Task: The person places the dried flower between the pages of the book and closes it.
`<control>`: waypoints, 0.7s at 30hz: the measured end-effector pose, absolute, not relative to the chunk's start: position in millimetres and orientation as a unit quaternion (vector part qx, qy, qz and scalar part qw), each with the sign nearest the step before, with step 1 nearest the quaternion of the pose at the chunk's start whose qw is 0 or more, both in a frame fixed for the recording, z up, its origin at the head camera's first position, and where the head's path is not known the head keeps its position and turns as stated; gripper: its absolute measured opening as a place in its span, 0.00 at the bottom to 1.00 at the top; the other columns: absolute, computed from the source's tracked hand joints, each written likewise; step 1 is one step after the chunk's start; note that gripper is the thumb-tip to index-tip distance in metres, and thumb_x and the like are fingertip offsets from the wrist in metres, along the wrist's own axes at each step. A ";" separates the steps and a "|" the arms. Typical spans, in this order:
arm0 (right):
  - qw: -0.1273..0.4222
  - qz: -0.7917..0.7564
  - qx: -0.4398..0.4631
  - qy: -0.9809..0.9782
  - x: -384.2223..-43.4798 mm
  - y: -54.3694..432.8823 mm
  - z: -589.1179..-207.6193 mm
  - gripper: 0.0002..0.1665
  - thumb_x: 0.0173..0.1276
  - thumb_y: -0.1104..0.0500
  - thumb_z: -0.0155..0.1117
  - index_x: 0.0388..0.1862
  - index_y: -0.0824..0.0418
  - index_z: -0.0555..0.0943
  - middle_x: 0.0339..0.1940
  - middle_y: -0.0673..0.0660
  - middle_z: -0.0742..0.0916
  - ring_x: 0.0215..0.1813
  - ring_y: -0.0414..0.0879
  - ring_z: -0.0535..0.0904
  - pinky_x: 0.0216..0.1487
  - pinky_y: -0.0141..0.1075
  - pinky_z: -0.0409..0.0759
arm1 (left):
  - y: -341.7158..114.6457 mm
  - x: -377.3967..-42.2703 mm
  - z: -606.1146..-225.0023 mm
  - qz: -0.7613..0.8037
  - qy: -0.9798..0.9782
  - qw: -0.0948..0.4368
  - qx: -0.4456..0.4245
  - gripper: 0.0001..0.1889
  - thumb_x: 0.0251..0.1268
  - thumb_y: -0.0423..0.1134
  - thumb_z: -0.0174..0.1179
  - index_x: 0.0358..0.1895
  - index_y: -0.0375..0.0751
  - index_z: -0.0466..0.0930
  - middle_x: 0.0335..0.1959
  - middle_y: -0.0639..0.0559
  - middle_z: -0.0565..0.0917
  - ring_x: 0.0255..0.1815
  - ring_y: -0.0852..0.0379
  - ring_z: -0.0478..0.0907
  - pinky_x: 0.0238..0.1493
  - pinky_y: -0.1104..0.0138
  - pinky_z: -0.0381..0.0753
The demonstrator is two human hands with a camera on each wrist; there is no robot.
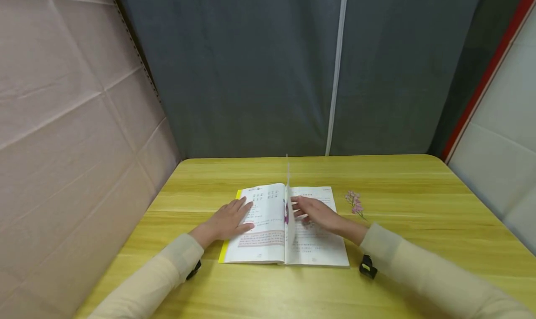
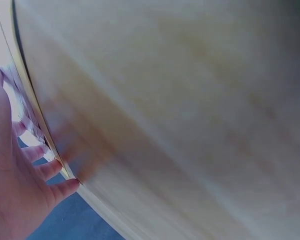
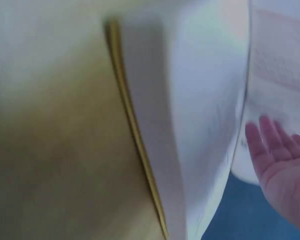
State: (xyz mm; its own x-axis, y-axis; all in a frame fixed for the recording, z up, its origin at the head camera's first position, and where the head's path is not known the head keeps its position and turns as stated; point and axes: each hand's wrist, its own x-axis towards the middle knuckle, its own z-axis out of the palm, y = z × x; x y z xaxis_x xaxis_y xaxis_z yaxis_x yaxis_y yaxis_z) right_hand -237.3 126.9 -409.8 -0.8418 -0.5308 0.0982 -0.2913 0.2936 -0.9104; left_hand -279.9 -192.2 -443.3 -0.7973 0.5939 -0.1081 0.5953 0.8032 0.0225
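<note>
An open book (image 1: pixel 264 216) with a yellow cover edge lies on the wooden table. Printed text covers both of its visible sides. One page (image 1: pixel 289 207) stands nearly upright at the middle fold. My left hand (image 1: pixel 228 220) rests on the left page with its fingers spread; in the left wrist view, the fingers (image 2: pixel 50 170) lie along the book's edge. Beside the raised page, over the right-hand side, is my right hand (image 1: pixel 316 212), its fingers extended toward that page. The right wrist view shows the fingers (image 3: pixel 277 145) loosely extended against the page.
A small sprig of pink flowers (image 1: pixel 355 202) lies on the table (image 1: pixel 398 179) to the right of the book. Behind the table hangs a dark grey curtain (image 1: pixel 251 77). Pale fabric walls stand at the left and right.
</note>
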 end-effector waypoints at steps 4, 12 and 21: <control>0.084 -0.433 -0.299 0.846 -224.9 113.2 -416.1 0.36 0.77 0.43 0.49 0.75 0.63 0.61 0.72 0.61 0.70 0.70 0.54 0.67 0.64 0.48 0.68 | -193.9 -280.5 -443.1 -0.008 0.946 0.048 0.320 0.41 0.72 0.67 0.38 0.78 0.42 0.49 0.77 0.38 0.50 0.75 0.40 0.51 0.68 0.46 0.57; 0.057 -0.288 -0.385 0.875 -208.8 90.7 -427.6 0.52 0.66 0.36 0.61 0.79 0.59 0.54 0.79 0.59 0.52 0.78 0.52 0.45 0.72 0.49 0.52 | -203.3 -278.4 -438.7 -0.020 0.937 0.020 0.347 0.39 0.73 0.56 0.47 0.77 0.36 0.48 0.77 0.37 0.49 0.74 0.40 0.52 0.65 0.45 0.62; 0.087 -0.265 -0.392 0.877 -204.7 72.2 -426.3 0.45 0.69 0.40 0.60 0.77 0.57 0.58 0.79 0.54 0.55 0.78 0.49 0.42 0.73 0.48 0.48 | -223.4 -282.6 -440.8 0.011 0.947 0.041 0.319 0.33 0.79 0.55 0.34 0.79 0.42 0.42 0.78 0.40 0.44 0.76 0.41 0.48 0.67 0.44 0.56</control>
State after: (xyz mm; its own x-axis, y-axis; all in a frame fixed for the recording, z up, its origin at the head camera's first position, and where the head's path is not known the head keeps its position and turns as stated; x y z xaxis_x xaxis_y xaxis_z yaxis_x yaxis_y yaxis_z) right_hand -204.7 72.2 -426.3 -0.6777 -0.7332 0.0558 -0.6410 0.5518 -0.5335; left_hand -282.6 -223.4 -440.8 -0.7933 0.6048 -0.0699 0.6030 0.7964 0.0474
